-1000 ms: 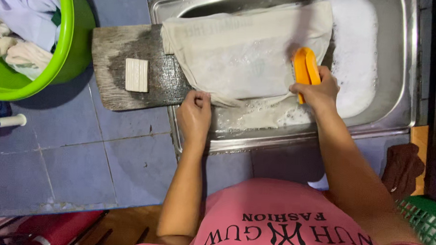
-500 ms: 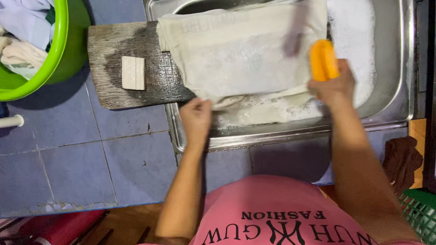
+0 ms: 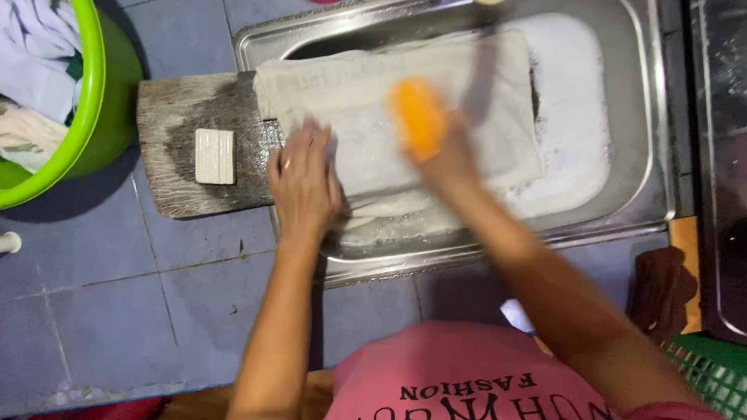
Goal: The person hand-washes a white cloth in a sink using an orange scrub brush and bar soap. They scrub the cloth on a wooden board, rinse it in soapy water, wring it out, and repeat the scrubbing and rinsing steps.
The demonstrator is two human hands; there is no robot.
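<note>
Count, placed relative to steel basin (image 3: pixel 641 120): one wet cloth (image 3: pixel 369 110) over it, one orange brush (image 3: pixel 418 116) above it, one wooden board (image 3: pixel 169 145) projecting left, one soap bar (image 3: pixel 216 156) left, one green tub (image 3: pixel 96 101) far left.

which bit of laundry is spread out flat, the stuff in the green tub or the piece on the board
The cream cloth on the wooden washboard, spread flat and soapy under both hands. The clothes in the green tub lie bunched in a heap.
</note>
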